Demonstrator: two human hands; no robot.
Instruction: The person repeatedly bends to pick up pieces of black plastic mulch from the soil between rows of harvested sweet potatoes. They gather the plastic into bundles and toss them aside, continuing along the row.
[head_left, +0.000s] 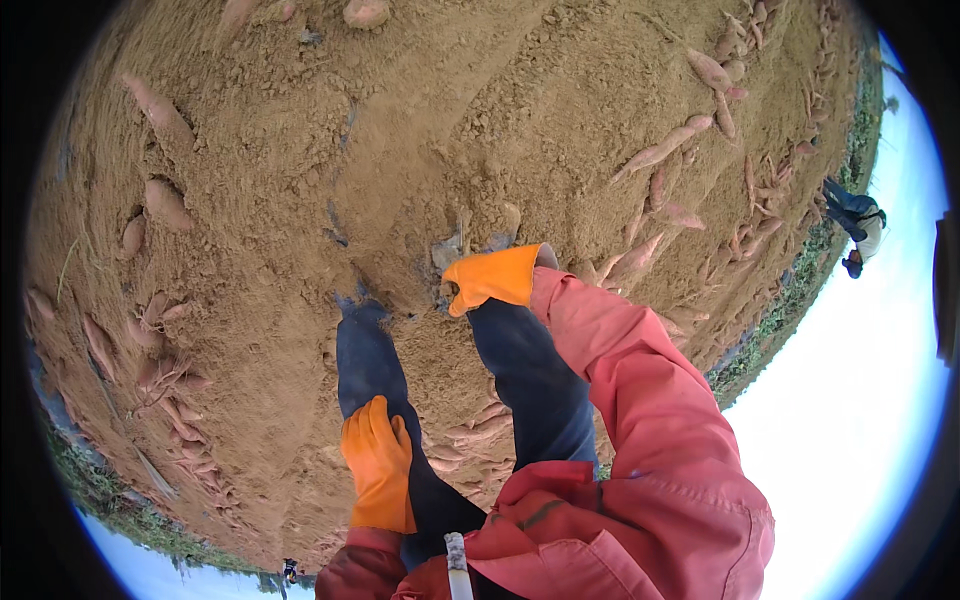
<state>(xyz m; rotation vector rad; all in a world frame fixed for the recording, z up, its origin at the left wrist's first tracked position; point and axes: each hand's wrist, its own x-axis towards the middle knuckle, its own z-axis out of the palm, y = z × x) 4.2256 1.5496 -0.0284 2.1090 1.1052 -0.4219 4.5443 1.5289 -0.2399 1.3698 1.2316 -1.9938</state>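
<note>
My left hand (377, 457), in an orange rubber glove, rests on my left trouser leg (367, 360) with nothing in it. Its fingers are stretched out over the dark cloth. Low by my right shin is my right hand (495, 277), gloved the same way, its fingers curled inward. A small dark gap shows inside the curl; whether anything is gripped there cannot be made out. Scraps of grey plastic film (448, 251) lie in the soil right beside that hand. Just beyond, a partly buried sweet potato (511, 216) shows.
Loose brown soil (420, 135) spreads around my feet. Sweet potatoes lie in rows at the right (660, 150) and left (169, 202), with more between my legs (480, 429). A person (855, 221) bends over at the far right. Another person (289, 570) is far off.
</note>
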